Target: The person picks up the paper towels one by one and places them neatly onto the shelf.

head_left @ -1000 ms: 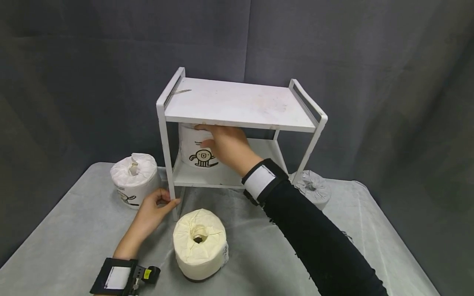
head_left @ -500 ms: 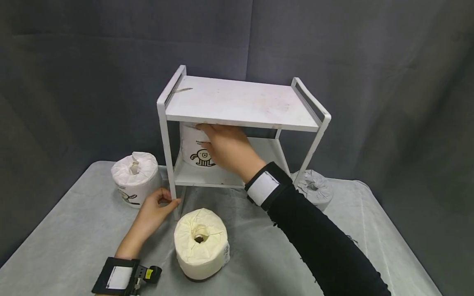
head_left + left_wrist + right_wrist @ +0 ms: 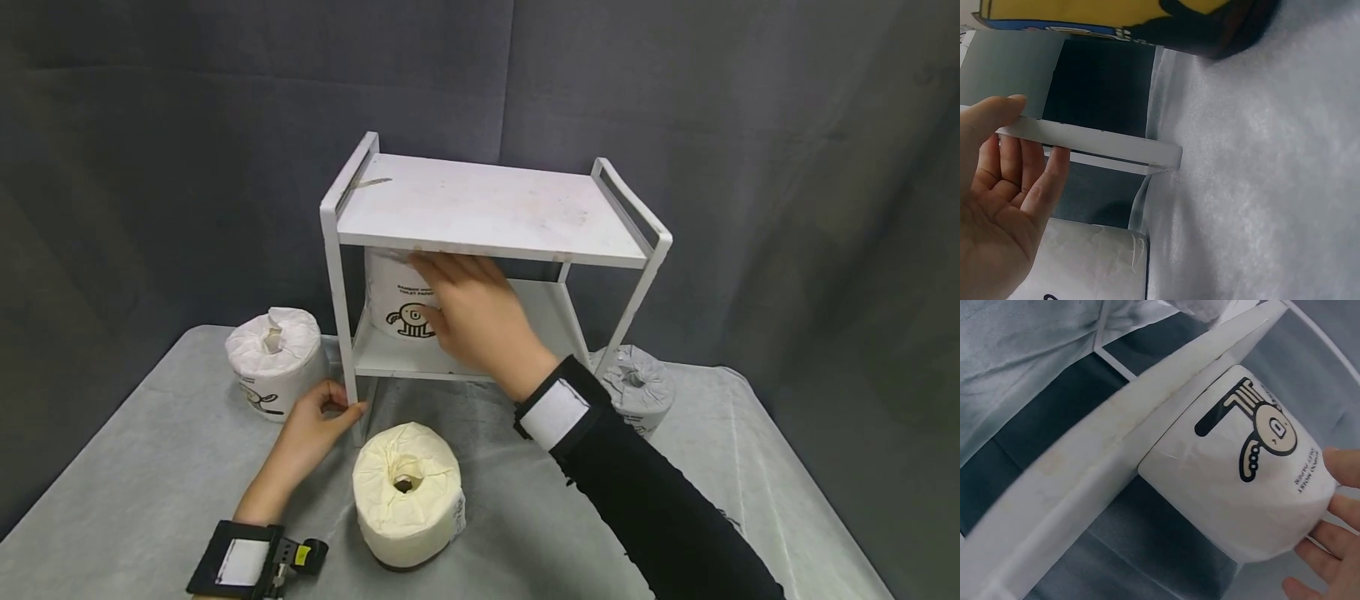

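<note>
A white two-tier rack [image 3: 480,204] stands on the table. A white wrapped paper roll [image 3: 390,296] with a cartoon print stands upright at the left of the lower shelf, and it fills the right wrist view [image 3: 1235,475]. My right hand [image 3: 472,312] hovers just in front of that roll under the top shelf. Its fingers are loosely spread, with the fingertips [image 3: 1335,512] at the roll's side and not wrapped round it. My left hand [image 3: 318,417] grips the rack's front left leg [image 3: 1097,144] near its foot, thumb on one side and fingers [image 3: 1022,175] on the other.
A cream roll [image 3: 407,492] stands in front of the rack near me. A white printed roll [image 3: 273,358] sits left of the rack, and a grey roll [image 3: 637,383] sits behind its right leg. Grey cloth [image 3: 150,483] covers the table; a dark curtain hangs behind.
My right hand has let go of the roll on the lower shelf and drawn back toward me, fingers opening. The roll stays put. My left hand has not moved.
</note>
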The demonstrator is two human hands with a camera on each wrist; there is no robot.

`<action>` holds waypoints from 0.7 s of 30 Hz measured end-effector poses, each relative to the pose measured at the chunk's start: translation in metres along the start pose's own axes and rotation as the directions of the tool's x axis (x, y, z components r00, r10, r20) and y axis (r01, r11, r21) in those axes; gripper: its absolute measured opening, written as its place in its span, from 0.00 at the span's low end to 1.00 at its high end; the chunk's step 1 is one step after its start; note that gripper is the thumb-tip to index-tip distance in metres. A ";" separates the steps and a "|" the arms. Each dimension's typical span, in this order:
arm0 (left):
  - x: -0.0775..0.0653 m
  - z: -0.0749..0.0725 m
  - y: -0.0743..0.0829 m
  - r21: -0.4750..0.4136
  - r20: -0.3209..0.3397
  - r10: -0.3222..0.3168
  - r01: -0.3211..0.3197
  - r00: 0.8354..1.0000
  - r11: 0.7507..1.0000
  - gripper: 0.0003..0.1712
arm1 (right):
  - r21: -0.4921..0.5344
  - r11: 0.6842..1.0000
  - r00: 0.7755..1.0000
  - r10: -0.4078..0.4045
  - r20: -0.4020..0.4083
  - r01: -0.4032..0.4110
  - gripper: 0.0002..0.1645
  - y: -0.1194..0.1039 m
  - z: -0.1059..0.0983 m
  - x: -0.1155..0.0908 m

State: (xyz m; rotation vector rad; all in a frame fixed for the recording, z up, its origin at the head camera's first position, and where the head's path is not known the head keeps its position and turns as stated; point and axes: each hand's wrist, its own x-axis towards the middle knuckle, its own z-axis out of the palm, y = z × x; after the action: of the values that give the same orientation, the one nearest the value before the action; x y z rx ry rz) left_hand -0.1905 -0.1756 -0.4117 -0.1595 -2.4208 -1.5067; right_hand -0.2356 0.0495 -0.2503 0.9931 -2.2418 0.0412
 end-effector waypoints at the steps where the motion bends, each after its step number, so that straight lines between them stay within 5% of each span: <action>1: 0.000 0.000 0.000 0.000 0.001 0.000 0.000 1.000 1.000 0.10 | 0.009 1.000 1.000 -0.001 -0.006 0.001 0.34 0.000 0.000 -0.002; 21: 0.000 0.000 -0.001 -0.007 0.005 0.011 -0.011 1.000 1.000 0.09 | 0.125 0.991 0.995 -0.036 -0.096 0.048 0.30 -0.028 -0.019 -0.043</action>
State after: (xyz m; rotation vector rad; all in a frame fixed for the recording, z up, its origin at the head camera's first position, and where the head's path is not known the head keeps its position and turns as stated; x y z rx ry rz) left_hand -0.1911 -0.1757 -0.4122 -0.1776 -2.4146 -1.5119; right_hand -0.1857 0.0627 -0.2675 1.0838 -2.1531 0.2107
